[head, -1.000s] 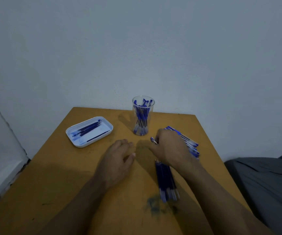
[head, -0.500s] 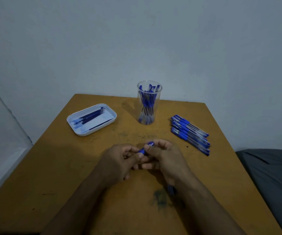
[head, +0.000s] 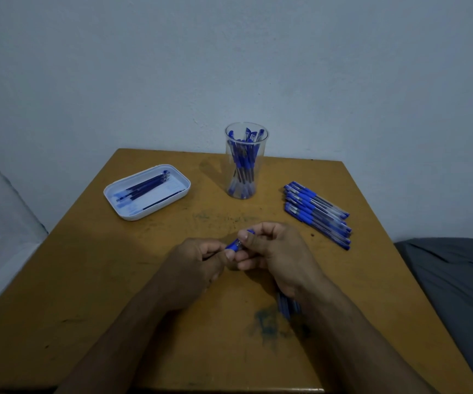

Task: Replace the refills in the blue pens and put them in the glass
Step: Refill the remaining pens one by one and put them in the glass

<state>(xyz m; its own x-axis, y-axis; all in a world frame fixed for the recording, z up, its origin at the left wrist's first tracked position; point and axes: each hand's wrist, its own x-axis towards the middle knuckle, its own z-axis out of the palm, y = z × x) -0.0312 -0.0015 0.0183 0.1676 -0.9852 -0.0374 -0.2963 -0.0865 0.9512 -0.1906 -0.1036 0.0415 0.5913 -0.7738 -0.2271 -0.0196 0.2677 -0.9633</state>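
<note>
Both hands meet over the middle of the wooden table (head: 87,280). A blue pen (head: 234,245) is pinched between them: my left hand (head: 195,263) grips its near part, my right hand (head: 275,254) pinches its far end, and most of its length is hidden by fingers. A clear glass (head: 245,162) at the back centre stands upright with several blue pens in it. Several more blue pens (head: 316,213) lie in a row at the right. Under my right wrist lies a bundle of refills (head: 286,305), mostly hidden.
A white tray (head: 147,191) with several dark refills sits at the back left. An ink smudge (head: 266,325) marks the table near the front. A grey-clad leg (head: 457,294) shows at the right, and a pale wall rises behind the table.
My right hand lifted a pen from the right and brought it to the centre, where my left hand joined it. The camera view shifted, so the table objects appear lower.
</note>
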